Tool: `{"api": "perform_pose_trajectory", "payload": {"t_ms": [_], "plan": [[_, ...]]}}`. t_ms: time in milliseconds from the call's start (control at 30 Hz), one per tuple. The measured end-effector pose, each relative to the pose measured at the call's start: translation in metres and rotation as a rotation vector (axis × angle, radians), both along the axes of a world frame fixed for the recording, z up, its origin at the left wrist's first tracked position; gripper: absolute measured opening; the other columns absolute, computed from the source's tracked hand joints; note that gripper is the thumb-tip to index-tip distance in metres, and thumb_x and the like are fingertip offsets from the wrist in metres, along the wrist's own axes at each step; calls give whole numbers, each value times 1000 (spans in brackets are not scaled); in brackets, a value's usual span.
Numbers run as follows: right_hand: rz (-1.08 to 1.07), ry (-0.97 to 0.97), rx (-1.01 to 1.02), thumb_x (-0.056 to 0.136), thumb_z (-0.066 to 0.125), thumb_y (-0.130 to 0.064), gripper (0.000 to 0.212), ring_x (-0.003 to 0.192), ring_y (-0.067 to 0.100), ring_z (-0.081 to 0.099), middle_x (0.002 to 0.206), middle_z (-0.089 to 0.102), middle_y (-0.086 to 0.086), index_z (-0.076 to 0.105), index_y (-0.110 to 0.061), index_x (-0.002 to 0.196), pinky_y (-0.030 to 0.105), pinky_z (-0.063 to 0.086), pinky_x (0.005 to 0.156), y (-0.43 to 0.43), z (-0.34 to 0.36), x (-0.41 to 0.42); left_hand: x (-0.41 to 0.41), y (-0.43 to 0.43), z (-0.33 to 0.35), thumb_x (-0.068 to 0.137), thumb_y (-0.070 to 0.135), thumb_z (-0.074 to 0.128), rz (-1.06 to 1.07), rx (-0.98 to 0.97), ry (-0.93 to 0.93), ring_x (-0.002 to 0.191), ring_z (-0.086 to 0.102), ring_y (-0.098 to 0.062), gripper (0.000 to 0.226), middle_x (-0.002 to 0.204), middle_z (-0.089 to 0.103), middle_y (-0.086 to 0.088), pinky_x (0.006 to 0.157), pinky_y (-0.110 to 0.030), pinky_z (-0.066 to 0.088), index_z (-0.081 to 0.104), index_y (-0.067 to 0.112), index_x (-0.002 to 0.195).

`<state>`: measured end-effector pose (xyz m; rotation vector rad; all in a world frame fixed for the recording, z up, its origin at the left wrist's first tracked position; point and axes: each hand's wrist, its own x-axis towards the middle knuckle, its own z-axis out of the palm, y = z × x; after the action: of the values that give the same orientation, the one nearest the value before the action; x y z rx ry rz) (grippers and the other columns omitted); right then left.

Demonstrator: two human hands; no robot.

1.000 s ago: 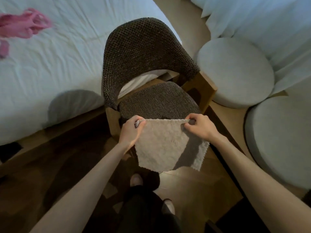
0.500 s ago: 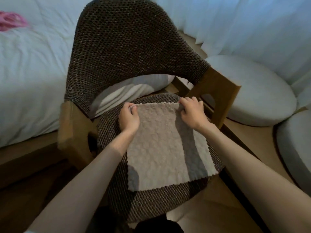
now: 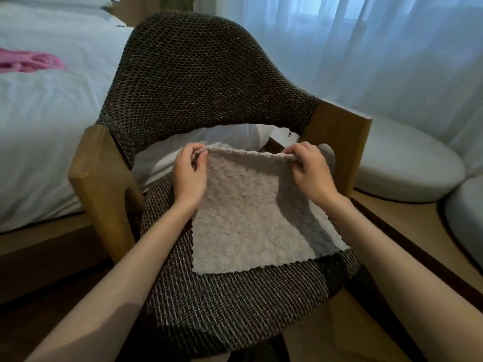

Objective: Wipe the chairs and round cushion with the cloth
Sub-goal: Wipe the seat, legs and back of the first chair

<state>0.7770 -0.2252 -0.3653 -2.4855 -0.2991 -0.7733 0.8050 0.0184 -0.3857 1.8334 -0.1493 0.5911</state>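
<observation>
A dark woven chair (image 3: 198, 74) with wooden arms stands right in front of me. A beige fluffy cloth (image 3: 245, 226) lies spread over its round seat. My left hand (image 3: 189, 176) pinches the cloth's far left corner. My right hand (image 3: 311, 171) pinches the far right corner, and both corners are lifted a little off the seat. A pale round cushion (image 3: 407, 165) lies on the floor to the right of the chair.
A bed with white sheets (image 3: 47, 121) runs along the left behind the chair, with a pink item (image 3: 34, 62) on it. Sheer curtains (image 3: 379, 48) hang at the back right. A second pale cushion (image 3: 467, 218) shows at the right edge. The floor is wood.
The cloth went from hanging in front of the chair to lying spread on the seat. My view has come lower and closer to the chair, and both hands moved toward the seat's back.
</observation>
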Motion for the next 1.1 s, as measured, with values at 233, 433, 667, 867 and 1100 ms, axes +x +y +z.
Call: {"api": "perform_pose_trajectory", "payload": {"t_ms": [233,433,667,867,1100], "plan": [[118,138,-40,81,55,-12,15,81,10,42,82,56,-10,60,-25,88,30,36,65,-14,-6,-65,-65,16,-12,99,27,46,-216,168,-85,83,55,-5,20,84,59,2,74,-21,41,58,17,87],[105,471,-329,81,40,-49,40,103,7,47,116,63,-22,71,-34,102,35,47,80,-27,-26,-98,-102,24,-34,96,35,45,-259,337,43,62,49,-8,52,65,52,0,64,-28,39,50,10,51],[234,518,-211,82,14,-79,69,136,13,29,146,42,-17,55,-46,127,56,17,111,14,-26,-100,-93,26,-28,96,26,53,-99,337,60,115,45,-3,28,124,51,3,95,-6,27,73,18,79],[254,663,-480,87,24,-77,59,146,35,-7,161,3,-12,11,-62,142,68,-12,108,62,-65,-87,-70,31,-45,98,21,45,-68,641,284,136,36,-22,36,147,40,-5,115,-39,24,55,21,133],[219,388,-562,87,15,-72,54,110,18,36,130,39,-5,28,-60,139,44,30,91,57,-69,-68,-52,24,-46,101,25,39,-44,619,312,132,42,-22,37,142,49,-7,112,-43,29,55,17,133]]}}
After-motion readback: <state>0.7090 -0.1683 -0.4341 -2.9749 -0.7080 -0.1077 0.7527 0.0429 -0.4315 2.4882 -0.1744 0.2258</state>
